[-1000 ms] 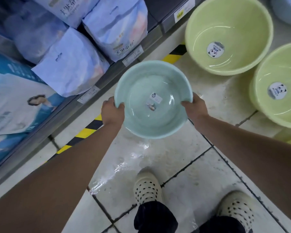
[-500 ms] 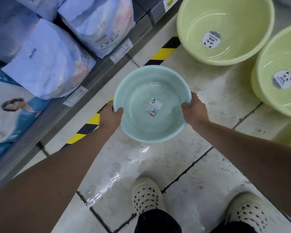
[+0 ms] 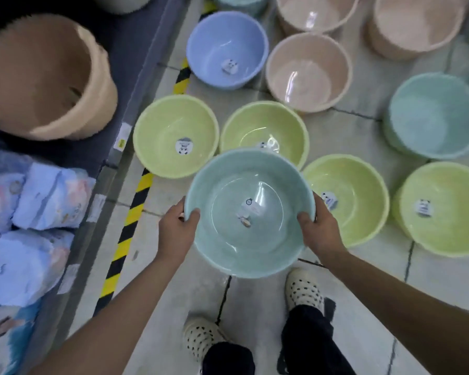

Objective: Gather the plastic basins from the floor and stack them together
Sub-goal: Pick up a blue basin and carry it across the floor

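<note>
Head view: A person stands in a shop aisle holding a pale teal basin (image 3: pixel 249 212) in the air at about waist height, above the tiled floor (image 3: pixel 173 293) and just short of a row of green basins (image 3: pixel 173 133). The left hand (image 3: pixel 178 228) and the right hand (image 3: pixel 320 228) grip opposite sides of the rim. Each thumb is hooked over the lip into the bowl, and the other fingers curl under the outer wall, mostly out of sight.

The held basin's mouth faces up toward the camera, near level, and a sticker shows on its bottom. Being round, it has no long axis. Its centre line runs roughly vertical.

More basins sit mouth-up on the floor ahead: a blue basin (image 3: pixel 228 47), a pink basin (image 3: pixel 309 71), and a second teal basin (image 3: pixel 436 115) well off to the person's right. That teal one looks the likely match.

Nesting cleanly probably calls for keeping the rim level, centring the basin over the chosen one, and lowering it straight. The thumbs should slip off the lip before the walls seat, since a tilted entry could jam or skid the lower basin.
</note>
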Demonstrator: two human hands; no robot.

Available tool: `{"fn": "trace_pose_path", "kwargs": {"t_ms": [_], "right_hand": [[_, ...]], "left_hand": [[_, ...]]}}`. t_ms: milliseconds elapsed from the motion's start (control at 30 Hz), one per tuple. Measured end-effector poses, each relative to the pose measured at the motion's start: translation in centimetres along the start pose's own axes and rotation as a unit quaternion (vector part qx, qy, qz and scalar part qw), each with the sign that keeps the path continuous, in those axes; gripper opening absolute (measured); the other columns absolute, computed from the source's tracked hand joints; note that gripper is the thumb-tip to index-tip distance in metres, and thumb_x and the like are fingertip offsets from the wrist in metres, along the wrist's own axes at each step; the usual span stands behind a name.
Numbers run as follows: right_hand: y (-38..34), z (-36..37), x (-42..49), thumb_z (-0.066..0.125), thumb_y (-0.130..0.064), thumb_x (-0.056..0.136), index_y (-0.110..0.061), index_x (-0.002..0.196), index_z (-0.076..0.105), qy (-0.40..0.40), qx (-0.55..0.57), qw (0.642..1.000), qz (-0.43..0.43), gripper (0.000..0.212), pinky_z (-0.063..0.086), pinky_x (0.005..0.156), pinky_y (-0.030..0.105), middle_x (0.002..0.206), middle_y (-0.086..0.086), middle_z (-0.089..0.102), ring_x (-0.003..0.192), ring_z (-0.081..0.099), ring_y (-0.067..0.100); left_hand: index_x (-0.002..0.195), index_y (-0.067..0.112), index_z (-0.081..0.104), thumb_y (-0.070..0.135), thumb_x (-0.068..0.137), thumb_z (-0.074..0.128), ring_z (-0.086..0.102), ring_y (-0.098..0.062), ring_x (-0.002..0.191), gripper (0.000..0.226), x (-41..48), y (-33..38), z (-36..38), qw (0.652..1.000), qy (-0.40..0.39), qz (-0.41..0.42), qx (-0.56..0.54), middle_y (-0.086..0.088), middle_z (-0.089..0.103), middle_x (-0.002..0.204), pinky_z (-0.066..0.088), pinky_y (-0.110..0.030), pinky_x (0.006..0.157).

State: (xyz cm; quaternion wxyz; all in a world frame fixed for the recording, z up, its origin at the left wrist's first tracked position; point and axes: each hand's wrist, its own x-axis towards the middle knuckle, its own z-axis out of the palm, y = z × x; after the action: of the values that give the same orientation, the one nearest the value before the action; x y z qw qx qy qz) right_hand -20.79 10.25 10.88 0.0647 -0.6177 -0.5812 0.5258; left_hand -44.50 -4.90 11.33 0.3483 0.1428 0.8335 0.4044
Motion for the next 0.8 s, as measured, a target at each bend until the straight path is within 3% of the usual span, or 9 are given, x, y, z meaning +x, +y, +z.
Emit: {"fn": "trace_pose_path", "kwargs": {"t_ms": [167, 300, 400, 533, 667, 800], "right_hand": [[2.3, -14.5, -3.3, 0.05, -0.012, 0.091, -0.033, 0.142, 0.042, 0.109, 0.063, 0.992, 0.031, 0.056, 0.05, 0.078, 0.033, 0.108, -0.006, 0.063, 0.096, 0.062, 0.021], [6.8, -23.9, -7.0, 0.051, -0.016, 0.091, -0.034, 0.143, 0.042, 0.187, 0.122, 0.971, 0.089, 0.056, 0.056, 0.083, 0.045, 0.115, -0.001, 0.063, 0.101, 0.063, 0.025], [11.1, -29.1, -10.6, 0.052, -0.02, 0.09, -0.036, 0.141, 0.043, 0.247, 0.169, 0.945, 0.129, 0.055, 0.054, 0.084, 0.043, 0.113, -0.001, 0.066, 0.098, 0.064, 0.025], [17.0, -34.2, -15.2, 0.053, -0.01, 0.092, -0.033, 0.142, 0.046, 0.327, 0.224, 0.9, 0.181, 0.055, 0.048, 0.079, 0.033, 0.106, -0.004, 0.064, 0.094, 0.062, 0.023], [22.8, -37.7, -19.2, 0.054, -0.008, 0.091, -0.036, 0.134, 0.051, 0.388, 0.288, 0.844, 0.235, 0.052, 0.046, 0.066, 0.023, 0.101, -0.012, 0.064, 0.087, 0.061, 0.01], [28.8, -40.2, -21.8, 0.055, -0.01, 0.089, -0.037, 0.134, 0.052, 0.406, 0.325, 0.803, 0.291, 0.053, 0.053, 0.078, 0.037, 0.108, -0.003, 0.066, 0.096, 0.062, 0.025]], "left_hand": [[0.116, 0.029, 0.069, 0.013, 0.09, 0.06, 0.067, -0.018, 0.078, 0.032, -3.7, 11.1, 10.6, 0.992, -0.108, 0.051, 0.04, -0.005, 0.072, 0.095, 0.054, -0.02, 0.067], [0.116, 0.035, 0.068, 0.015, 0.089, 0.062, 0.07, -0.021, 0.082, 0.034, -8.0, 17.7, 19.8, 0.969, -0.213, 0.098, 0.078, 0.007, 0.073, 0.094, 0.058, -0.033, 0.075], [0.119, 0.034, 0.068, 0.017, 0.091, 0.061, 0.071, -0.014, 0.078, 0.033, -12.1, 21.1, 26.3, 0.942, -0.284, 0.126, 0.124, 0.014, 0.073, 0.092, 0.059, -0.03, 0.073], [0.115, 0.035, 0.068, 0.018, 0.089, 0.062, 0.072, -0.018, 0.081, 0.031, -18.0, 23.0, 34.4, 0.905, -0.357, 0.152, 0.174, 0.009, 0.074, 0.096, 0.059, -0.035, 0.074], [0.12, 0.032, 0.067, 0.018, 0.093, 0.059, 0.066, 0.0, 0.065, 0.031, -24.9, 23.5, 41.5, 0.87, -0.42, 0.169, 0.197, 0.009, 0.073, 0.096, 0.051, -0.014, 0.059], [0.117, 0.045, 0.062, 0.018, 0.095, 0.057, 0.068, 0.001, 0.066, 0.035, -30.7, 22.3, 47.2, 0.836, -0.466, 0.168, 0.237, 0.014, 0.074, 0.095, 0.052, -0.014, 0.06]]}}
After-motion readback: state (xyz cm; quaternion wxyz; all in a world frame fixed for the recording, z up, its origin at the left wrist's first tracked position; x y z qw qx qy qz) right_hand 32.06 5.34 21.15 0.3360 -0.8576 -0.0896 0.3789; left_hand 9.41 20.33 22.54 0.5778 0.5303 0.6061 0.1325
